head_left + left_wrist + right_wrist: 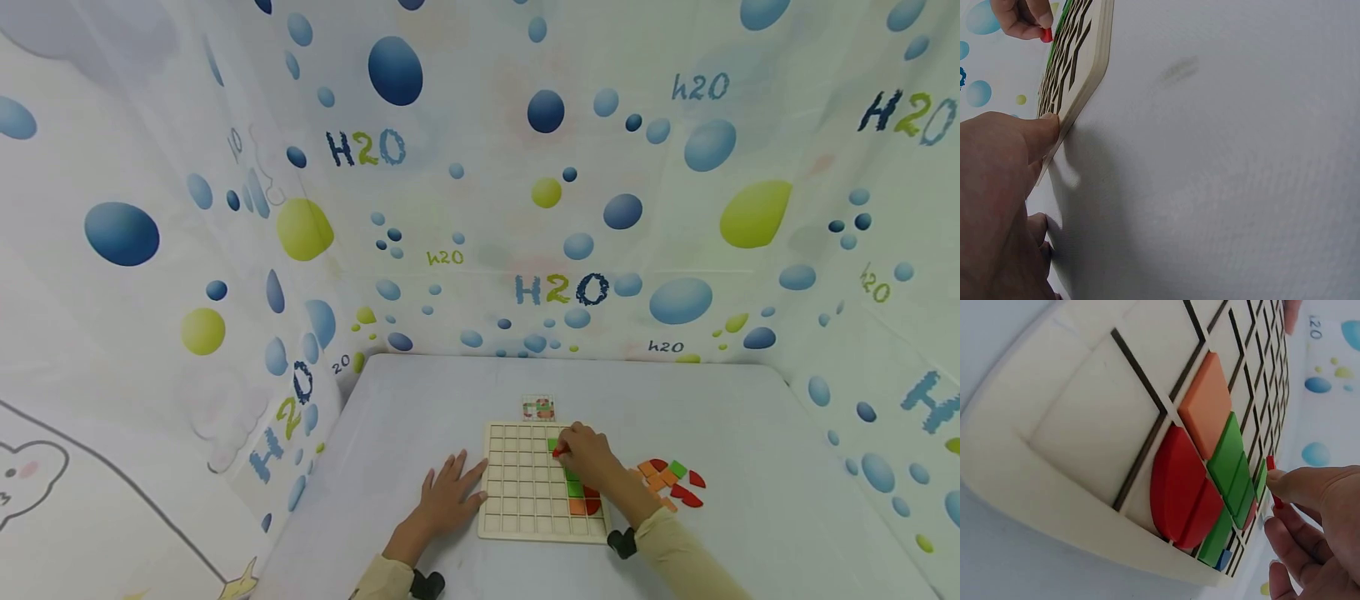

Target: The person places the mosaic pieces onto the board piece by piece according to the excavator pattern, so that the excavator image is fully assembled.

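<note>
A pale, gridded board lies on a white bench. A person's left hand rests at the board's 9 o'clock side, its grip loose with fingers spread and holding nothing, thumb touching the board's edge. The right hand is over the board toward 1 o'clock; its grip is closed to a narrow pinch, thumb and fingertip holding a small red piece just beside a green square in the grid. Toward 4 o'clock on the board, an orange square and two curved red pieces sit in neighbouring cells, with green pieces next to them. Off the board at 3 o'clock lie loose orange, red and green pieces. Just beyond 12 o'clock is a small patterned card.
</note>
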`<state>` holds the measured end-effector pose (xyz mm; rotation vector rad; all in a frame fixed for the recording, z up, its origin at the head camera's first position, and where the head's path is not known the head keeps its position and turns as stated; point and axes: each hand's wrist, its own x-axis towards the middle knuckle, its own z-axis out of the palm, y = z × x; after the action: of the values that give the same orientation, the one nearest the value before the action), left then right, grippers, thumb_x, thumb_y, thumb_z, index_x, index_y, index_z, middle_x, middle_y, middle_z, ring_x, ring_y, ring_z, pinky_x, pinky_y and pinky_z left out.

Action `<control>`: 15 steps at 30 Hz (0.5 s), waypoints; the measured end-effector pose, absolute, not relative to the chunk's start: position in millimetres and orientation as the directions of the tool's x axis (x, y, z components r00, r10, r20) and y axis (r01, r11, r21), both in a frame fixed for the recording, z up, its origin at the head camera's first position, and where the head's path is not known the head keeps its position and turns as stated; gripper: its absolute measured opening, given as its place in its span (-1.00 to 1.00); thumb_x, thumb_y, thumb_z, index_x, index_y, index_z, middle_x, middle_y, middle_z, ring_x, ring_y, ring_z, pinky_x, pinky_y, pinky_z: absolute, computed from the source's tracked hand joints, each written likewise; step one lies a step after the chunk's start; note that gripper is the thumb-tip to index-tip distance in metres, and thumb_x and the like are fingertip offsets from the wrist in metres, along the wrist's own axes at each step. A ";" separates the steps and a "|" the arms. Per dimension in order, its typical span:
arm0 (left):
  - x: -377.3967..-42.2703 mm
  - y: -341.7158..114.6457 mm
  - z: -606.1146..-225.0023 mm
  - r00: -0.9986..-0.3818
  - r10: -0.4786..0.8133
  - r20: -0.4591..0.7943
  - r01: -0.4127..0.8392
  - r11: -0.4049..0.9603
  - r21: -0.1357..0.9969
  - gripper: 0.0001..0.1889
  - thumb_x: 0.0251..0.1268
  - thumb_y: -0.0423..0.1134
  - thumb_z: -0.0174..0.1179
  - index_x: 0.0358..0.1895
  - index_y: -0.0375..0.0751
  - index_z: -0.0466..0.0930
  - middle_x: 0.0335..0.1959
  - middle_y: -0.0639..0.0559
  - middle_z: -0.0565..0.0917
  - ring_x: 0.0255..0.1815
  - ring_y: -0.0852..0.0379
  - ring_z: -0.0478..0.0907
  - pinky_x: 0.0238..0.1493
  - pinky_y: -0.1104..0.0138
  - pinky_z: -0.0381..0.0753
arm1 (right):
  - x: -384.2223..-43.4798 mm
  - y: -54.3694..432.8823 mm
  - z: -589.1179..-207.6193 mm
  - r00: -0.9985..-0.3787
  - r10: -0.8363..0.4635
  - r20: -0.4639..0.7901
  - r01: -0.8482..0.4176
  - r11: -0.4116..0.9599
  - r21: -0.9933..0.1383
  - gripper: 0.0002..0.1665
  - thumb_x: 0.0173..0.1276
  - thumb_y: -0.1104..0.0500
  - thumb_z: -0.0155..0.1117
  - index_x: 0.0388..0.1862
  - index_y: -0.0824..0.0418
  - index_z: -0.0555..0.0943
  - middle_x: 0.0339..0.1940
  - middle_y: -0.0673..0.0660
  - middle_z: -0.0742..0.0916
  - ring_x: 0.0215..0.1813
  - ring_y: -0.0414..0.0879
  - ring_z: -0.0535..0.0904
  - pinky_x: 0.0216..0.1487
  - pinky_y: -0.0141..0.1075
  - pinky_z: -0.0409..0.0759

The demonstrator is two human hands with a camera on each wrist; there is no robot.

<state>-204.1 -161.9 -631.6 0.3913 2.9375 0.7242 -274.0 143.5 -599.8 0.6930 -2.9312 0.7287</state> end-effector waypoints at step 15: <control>-203.5 -161.4 -623.4 -0.961 0.264 -0.079 0.202 0.870 0.449 -0.37 0.61 0.13 0.10 0.63 0.08 0.33 0.71 -0.26 0.15 0.71 -0.35 0.03 0.56 -0.44 -0.08 | -272.0 138.6 -604.7 -0.878 -0.463 0.123 -0.473 0.795 -0.381 -0.84 0.37 0.22 0.53 -0.23 0.06 0.67 -0.21 -0.03 0.66 -0.08 -0.01 0.60 -0.10 0.11 0.55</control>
<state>-203.5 -161.4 -623.4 0.3638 2.9036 0.6753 -272.0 138.6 -604.7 0.7702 -2.9533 0.6369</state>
